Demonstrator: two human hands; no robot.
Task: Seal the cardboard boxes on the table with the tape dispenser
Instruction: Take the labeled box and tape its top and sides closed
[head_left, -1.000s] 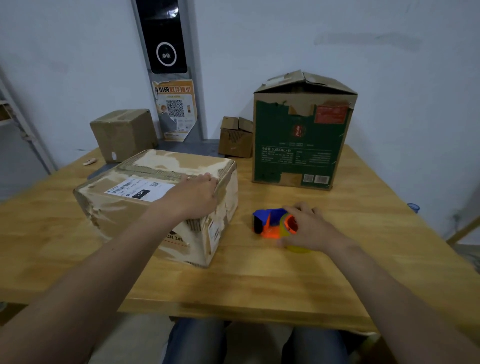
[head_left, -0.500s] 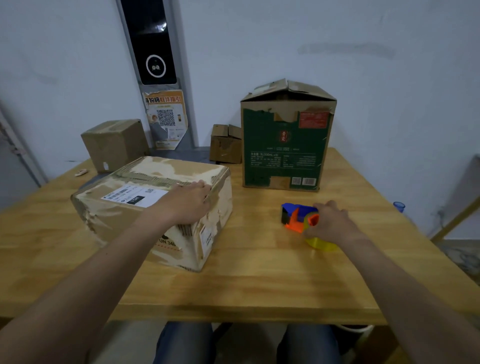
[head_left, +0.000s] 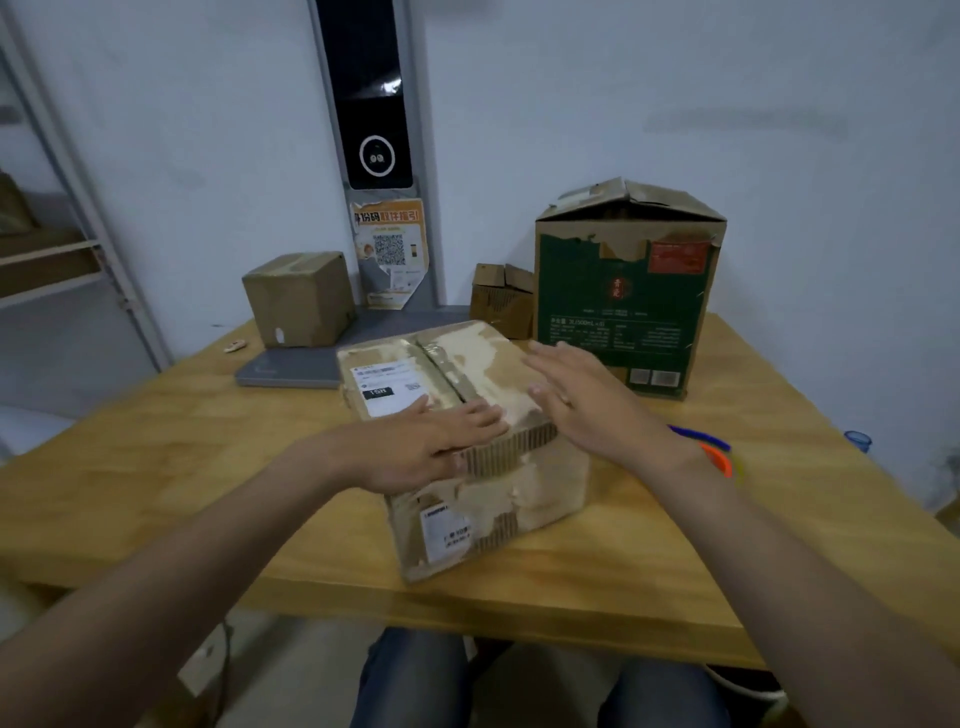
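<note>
Wood is showing bare across the left half of the table (head_left: 156, 441), while the worn box (head_left: 524, 499) is sitting askew in the middle, its near corner reaching close to the front edge. The left hand (head_left: 421, 447) is lying palm down on the box's top at the near rim, fingers straight and together, pressing flat and gripping nothing. The right hand (head_left: 587, 410) is spreading open over the top's right side, fingers apart and empty; the blur is hiding whether it is touching the cardboard. The tape dispenser (head_left: 722, 462) is resting on the table just right of the box, mostly hidden behind the right wrist, only blue and orange rims peeking out. A tall green box (head_left: 623, 291) is standing close behind the right hand. Farther back, a little box (head_left: 501, 299), a brown cube box (head_left: 298, 299) and a flat grey laptop (head_left: 291, 366) are crowding the rear.
</note>
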